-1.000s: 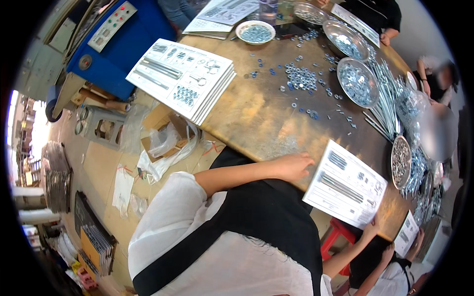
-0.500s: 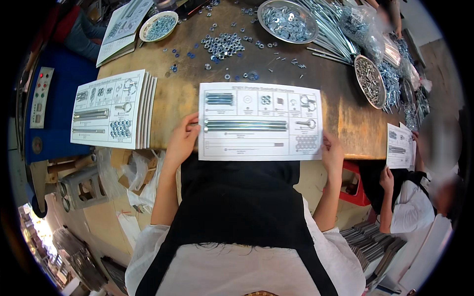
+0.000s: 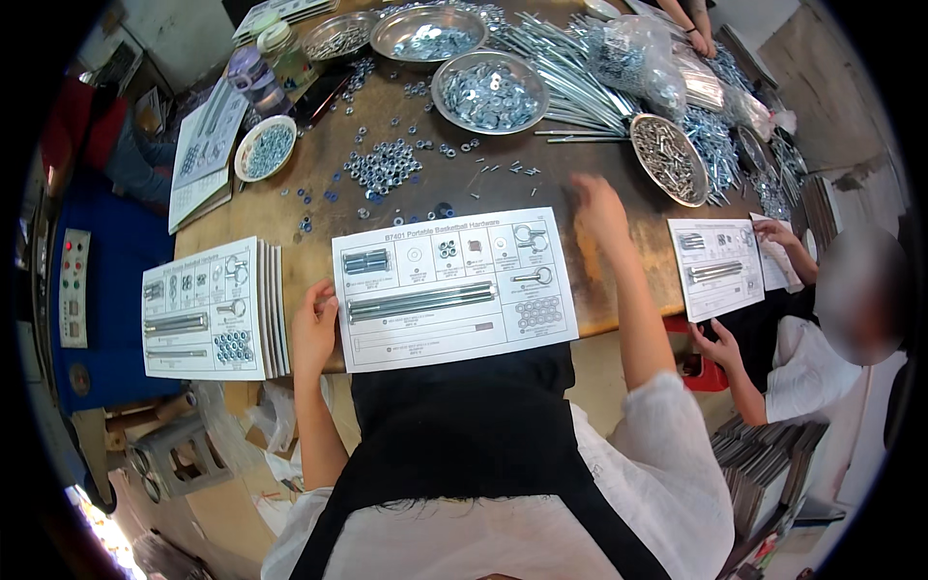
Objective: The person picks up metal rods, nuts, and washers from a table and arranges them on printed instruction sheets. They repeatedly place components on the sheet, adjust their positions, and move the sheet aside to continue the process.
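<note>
"Found the picture card (image 3: 459, 290)?"

"Yes, found it just in front of the black apron (image 3: 459, 416), printed side up, at the near edge of the table (image 3: 309, 256)."

"Checked the left hand (image 3: 316, 322)?"

"Did. Saw it right at the card's left edge, with bent fingers and a thumb close to them. Could not tell whether pinching the card or only resting against it."

"And made out the right hand (image 3: 601, 215)?"

"Only partly. Spotted it apart from the card, out over the table past the upper right corner, with fingers toward the far side. Found them too blurred to judge: could not tell how far open, or whether closed on anything."

"Noticed what else?"

"Noted a stack of cards (image 3: 193, 319) to the left and loose nuts (image 3: 383, 167) beyond the card. Farther off, saw a bowl of washers (image 3: 483, 130), long rods (image 3: 575, 82) and a bowl of screws (image 3: 650, 186). At the right, picked out a co-worker's hand (image 3: 717, 350) near another card (image 3: 717, 266)."
</note>
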`<state>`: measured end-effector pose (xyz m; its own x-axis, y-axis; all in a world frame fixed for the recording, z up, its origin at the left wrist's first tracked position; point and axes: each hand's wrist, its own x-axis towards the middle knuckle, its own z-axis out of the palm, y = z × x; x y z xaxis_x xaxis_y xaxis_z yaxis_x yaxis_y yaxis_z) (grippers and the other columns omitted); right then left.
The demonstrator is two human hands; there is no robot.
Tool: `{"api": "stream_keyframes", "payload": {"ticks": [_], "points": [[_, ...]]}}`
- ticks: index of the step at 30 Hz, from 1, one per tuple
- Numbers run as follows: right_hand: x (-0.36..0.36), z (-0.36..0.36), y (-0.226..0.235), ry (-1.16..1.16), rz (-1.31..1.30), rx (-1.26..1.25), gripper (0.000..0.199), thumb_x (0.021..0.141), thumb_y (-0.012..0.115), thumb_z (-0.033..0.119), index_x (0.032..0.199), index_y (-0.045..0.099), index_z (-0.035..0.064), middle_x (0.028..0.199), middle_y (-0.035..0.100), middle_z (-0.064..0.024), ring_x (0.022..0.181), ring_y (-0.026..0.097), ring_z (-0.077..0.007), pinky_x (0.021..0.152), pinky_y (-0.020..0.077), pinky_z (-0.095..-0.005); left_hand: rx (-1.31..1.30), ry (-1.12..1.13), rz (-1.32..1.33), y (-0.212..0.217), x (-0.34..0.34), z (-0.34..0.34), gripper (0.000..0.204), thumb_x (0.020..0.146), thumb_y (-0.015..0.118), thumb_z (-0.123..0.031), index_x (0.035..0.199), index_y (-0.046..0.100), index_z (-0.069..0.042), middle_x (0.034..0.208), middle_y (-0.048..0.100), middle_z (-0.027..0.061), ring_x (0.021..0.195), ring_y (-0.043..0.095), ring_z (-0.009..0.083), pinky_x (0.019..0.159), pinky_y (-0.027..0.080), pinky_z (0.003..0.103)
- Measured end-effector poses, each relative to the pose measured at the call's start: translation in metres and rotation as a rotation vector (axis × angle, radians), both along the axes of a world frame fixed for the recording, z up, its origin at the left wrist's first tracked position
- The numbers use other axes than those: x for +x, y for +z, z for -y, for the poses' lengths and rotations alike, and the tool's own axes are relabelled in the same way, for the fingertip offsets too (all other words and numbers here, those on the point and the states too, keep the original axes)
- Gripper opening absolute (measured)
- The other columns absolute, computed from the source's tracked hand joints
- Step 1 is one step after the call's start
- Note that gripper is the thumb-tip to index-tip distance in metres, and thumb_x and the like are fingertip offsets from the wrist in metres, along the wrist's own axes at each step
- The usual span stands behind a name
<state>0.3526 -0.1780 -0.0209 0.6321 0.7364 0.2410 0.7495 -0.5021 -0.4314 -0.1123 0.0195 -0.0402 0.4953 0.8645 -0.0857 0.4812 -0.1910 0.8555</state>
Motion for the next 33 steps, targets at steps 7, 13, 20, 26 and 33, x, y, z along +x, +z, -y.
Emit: {"api": "stream_keyframes", "payload": {"ticks": [7, 13, 20, 26, 33], "points": [[0.070, -0.094, -0.017, -0.181, -0.011, -0.240, 0.033, 0.090, 0.066, 0.037, 0.114, 0.068, 0.0152, 0.110, 0.069, -0.0165, 0.100, 0.068, -0.0362, 0.084, 0.0553, -0.0456, 0.250, -0.038, 0.022, 0.037, 0.010, 0.013, 0.035, 0.096, 0.058, -0.008, 0.131, 0.057, -0.002, 0.118, 0.061, 0.0149, 0.094, 0.061, 0.0215, 0.083, 0.049, 0.034], [0.054, -0.078, -0.033, -0.430, -0.019, -0.298, 0.044, 0.086, 0.070, 0.038, 0.104, 0.062, -0.0012, 0.102, 0.072, -0.0231, 0.095, 0.071, -0.0384, 0.083, 0.0564, -0.0480, 0.235, 0.012, -0.057, 0.020, -0.022, 0.022, 0.028, 0.095, 0.058, -0.006, 0.122, 0.063, -0.001, 0.113, 0.060, 0.0146, 0.093, 0.057, 0.0275, 0.084, 0.048, 0.033], [0.009, -0.001, -0.019, -0.480, -0.510, -0.028, 0.043, 0.083, 0.069, 0.025, 0.111, 0.054, -0.0036, 0.091, 0.070, -0.0177, 0.082, 0.070, -0.0311, 0.073, 0.0546, -0.0403, 0.267, -0.056, 0.023, 0.040, -0.004, 0.023, 0.027, 0.095, 0.058, -0.005, 0.121, 0.065, -0.002, 0.112, 0.061, 0.0137, 0.091, 0.059, 0.0250, 0.082, 0.049, 0.032], [-0.020, 0.080, -0.033, -0.346, -1.258, 0.836, 0.028, 0.100, 0.049, 0.017, 0.122, 0.056, 0.0015, 0.066, 0.043, 0.0052, 0.052, 0.039, -0.0063, 0.046, 0.0295, -0.0229, 0.265, -0.143, 0.061, 0.055, 0.022, 0.025, 0.025, 0.095, 0.057, -0.004, 0.119, 0.064, -0.002, 0.115, 0.061, 0.0132, 0.091, 0.061, 0.0238, 0.083, 0.050, 0.031], [-0.158, 0.079, 0.020, 0.222, -0.526, 0.238, 0.024, 0.102, 0.055, 0.023, 0.116, 0.069, 0.0097, 0.077, 0.065, 0.0008, 0.061, 0.059, -0.0151, 0.055, 0.0454, -0.0279, 0.281, -0.122, 0.094, 0.053, 0.025, 0.021, 0.023, 0.096, 0.056, -0.003, 0.117, 0.066, -0.003, 0.115, 0.062, 0.0118, 0.094, 0.061, 0.0224, 0.084, 0.049, 0.030]]}}
